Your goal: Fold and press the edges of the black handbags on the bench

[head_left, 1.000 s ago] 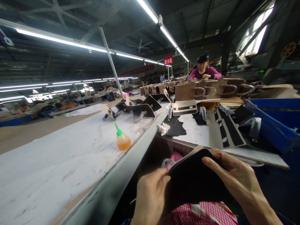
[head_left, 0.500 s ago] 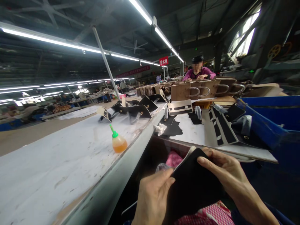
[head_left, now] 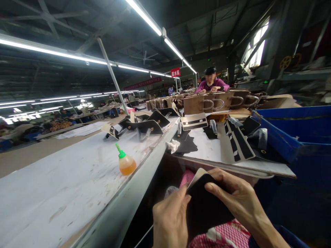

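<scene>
Both hands grip a black panel with a cream-coloured backing, held tilted above my lap. My left hand pinches its left edge between thumb and fingers. At the upper right edge my right hand is closed, thumb on the black face and fingers behind. A strip of the cream side shows along the top between the hands. Beneath the panel lies red-and-white checked cloth. A piece of clear plastic shows beyond my left hand.
A squeeze bottle of amber liquid stands on the white-covered table. Black panels with metal fittings lie farther back. Cream-and-black panels and crumpled white tissue lie ahead. Brown bags and a co-worker are beyond; a blue bin is right.
The view has shifted slightly. More of the panel's cream side shows at the top edge, and my right hand sits closer to my left. Both hands keep hold of the panel.
</scene>
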A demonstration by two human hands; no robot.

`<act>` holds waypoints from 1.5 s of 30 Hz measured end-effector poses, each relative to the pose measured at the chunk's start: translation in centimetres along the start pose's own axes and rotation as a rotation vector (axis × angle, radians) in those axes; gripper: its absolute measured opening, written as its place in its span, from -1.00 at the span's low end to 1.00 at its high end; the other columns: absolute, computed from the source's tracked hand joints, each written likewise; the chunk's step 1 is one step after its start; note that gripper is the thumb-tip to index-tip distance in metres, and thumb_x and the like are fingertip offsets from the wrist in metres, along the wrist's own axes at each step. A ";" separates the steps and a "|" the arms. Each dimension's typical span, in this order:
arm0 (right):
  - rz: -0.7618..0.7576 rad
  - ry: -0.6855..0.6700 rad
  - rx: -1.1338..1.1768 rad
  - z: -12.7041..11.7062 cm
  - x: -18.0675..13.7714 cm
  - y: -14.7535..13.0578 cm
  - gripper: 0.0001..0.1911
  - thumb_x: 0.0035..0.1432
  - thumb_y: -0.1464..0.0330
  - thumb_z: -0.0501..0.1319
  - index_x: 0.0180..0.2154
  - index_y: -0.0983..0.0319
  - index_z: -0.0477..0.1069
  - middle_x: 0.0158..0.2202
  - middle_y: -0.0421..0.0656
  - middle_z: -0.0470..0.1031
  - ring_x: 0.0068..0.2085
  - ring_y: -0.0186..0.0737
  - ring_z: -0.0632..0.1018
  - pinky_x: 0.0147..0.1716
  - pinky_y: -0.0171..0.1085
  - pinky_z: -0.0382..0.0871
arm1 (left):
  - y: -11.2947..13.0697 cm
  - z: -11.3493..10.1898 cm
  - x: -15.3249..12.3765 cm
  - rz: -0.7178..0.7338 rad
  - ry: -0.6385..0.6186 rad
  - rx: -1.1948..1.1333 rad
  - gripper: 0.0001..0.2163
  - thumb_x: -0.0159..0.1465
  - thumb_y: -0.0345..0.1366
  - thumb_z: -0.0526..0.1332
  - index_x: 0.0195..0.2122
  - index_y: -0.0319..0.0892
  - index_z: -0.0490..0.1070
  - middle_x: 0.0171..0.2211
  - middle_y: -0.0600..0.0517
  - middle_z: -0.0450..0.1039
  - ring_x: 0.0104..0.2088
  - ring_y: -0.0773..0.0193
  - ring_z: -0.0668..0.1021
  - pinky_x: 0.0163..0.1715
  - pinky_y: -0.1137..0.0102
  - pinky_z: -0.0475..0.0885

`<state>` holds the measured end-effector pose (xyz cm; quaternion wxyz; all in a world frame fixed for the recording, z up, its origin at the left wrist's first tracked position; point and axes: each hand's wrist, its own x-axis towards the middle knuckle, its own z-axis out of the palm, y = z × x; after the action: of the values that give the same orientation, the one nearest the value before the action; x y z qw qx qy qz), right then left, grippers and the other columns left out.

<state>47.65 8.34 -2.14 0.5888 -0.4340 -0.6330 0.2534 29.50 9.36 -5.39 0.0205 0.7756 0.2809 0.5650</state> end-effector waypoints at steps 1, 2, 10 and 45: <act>-0.026 0.025 0.022 0.0 0.0 0.0 -0.75 0.12 0.16 0.32 -0.43 0.21 0.51 -0.40 -0.13 0.58 -0.38 -0.18 0.58 -0.38 -0.32 0.48 | 0.0 -0.1 -0.1 -0.020 0.023 -0.032 -0.72 0.26 -0.60 0.18 -0.03 -0.31 0.48 -0.28 -0.09 0.63 -0.35 0.35 0.65 -0.23 0.59 0.55; -0.046 0.057 0.052 0.1 -0.1 0.0 -0.76 0.11 0.17 0.34 -0.43 0.20 0.50 -0.38 -0.13 0.58 -0.36 -0.18 0.59 -0.37 -0.33 0.49 | 0.0 -0.2 -0.2 -0.043 0.039 -0.062 -0.72 0.26 -0.60 0.17 -0.03 -0.28 0.49 -0.30 -0.05 0.62 -0.35 0.37 0.64 -0.23 0.60 0.54; -0.054 0.067 0.114 -0.4 -0.5 -1.1 -0.75 0.13 0.25 0.34 -0.51 0.23 0.43 -0.34 -0.10 0.55 -0.32 -0.20 0.57 -0.34 -0.33 0.49 | 0.1 -0.4 -1.0 0.013 0.058 -0.111 -0.70 0.31 -0.53 0.15 -0.01 -0.11 0.49 -0.51 0.10 0.50 -0.57 0.44 0.50 -0.40 0.60 0.49; 0.013 -0.796 0.318 1.9 3.8 1.7 -0.61 0.11 0.03 0.31 -0.26 0.24 0.51 -0.28 -0.17 0.52 -0.21 -0.18 0.53 -0.15 -0.26 0.42 | 0.0 -1.9 5.5 -0.118 -0.364 -1.008 -0.81 0.36 -0.25 0.16 -0.30 -0.07 0.57 -0.54 0.04 0.49 -0.31 0.24 0.51 -0.24 0.34 0.41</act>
<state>46.49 12.70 -1.88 0.3565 -0.2101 -0.7612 0.4993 28.91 11.28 0.05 0.4702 0.7379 0.0096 0.4841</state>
